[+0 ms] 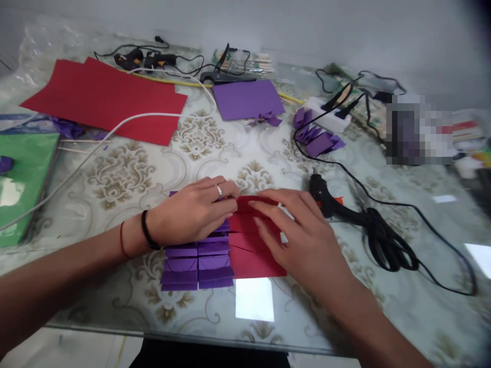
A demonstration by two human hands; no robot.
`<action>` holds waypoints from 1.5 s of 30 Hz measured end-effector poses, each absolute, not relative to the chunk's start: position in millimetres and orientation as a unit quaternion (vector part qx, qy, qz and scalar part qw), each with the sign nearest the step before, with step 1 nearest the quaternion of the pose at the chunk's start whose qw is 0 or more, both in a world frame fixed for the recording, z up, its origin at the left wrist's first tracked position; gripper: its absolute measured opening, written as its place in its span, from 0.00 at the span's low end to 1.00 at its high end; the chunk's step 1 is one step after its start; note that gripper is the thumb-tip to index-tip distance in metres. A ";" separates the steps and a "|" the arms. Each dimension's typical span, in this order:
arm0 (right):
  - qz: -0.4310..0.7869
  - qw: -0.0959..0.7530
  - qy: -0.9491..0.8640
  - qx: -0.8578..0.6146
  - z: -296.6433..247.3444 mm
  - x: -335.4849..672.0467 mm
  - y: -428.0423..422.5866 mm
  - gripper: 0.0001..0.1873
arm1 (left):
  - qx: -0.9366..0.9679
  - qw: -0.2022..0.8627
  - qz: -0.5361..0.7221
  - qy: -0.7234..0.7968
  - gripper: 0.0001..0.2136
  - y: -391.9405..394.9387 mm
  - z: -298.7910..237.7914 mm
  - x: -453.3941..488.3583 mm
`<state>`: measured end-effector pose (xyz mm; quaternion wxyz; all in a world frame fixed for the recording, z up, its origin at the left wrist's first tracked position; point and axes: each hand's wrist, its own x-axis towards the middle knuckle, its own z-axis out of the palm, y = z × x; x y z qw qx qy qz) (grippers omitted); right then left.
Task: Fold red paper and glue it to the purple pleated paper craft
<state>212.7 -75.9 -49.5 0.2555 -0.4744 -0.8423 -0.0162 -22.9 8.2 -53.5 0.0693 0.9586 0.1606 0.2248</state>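
In the head view a red paper sheet [257, 250] lies flat on the table, with rows of purple folded paper [197, 263] covering its left side. My left hand [195, 209] rests over the upper rows; its fingers are curled together and closed on the purple paper by the red part, their tips partly hidden. Fingers apart, my right hand [295, 225] touches the bare red part and holds nothing. To its right lies a black hot glue gun [322, 197] with an orange trigger.
Loose purple folded pieces [320, 138] lie by a white power strip [328, 115]. Farther back are a purple sheet [247, 99], large red sheets [115, 102] and more glue guns [146, 59]. A white cable [149, 115] crosses the left side. A green packet [30, 179] lies leftmost.
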 end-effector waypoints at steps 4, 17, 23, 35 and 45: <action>0.027 0.170 -0.858 -0.485 -60.5 223.5 -71.5 0.17 | 0.961 0.054 0.218 0.158 0.08 9.0 -57.1 -25.2; 0.048 0.072 -0.867 -0.491 -86.2 234.9 -94.1 0.31 | 0.969 0.107 0.206 0.089 0.09 6.7 -48.8 -27.8; 0.082 0.083 -0.860 -0.497 -86.6 236.2 -94.9 0.33 | 0.979 0.096 0.157 0.089 0.12 0.8 -46.0 -28.5; 0.048 0.076 -0.858 -0.506 -75.3 221.7 -94.7 0.28 | 0.985 0.113 0.123 0.049 0.14 -3.0 -38.4 -40.2; 0.045 0.113 -0.896 -0.427 -67.8 217.0 -89.7 0.26 | 0.969 0.215 0.106 0.066 0.08 1.6 -27.6 -36.8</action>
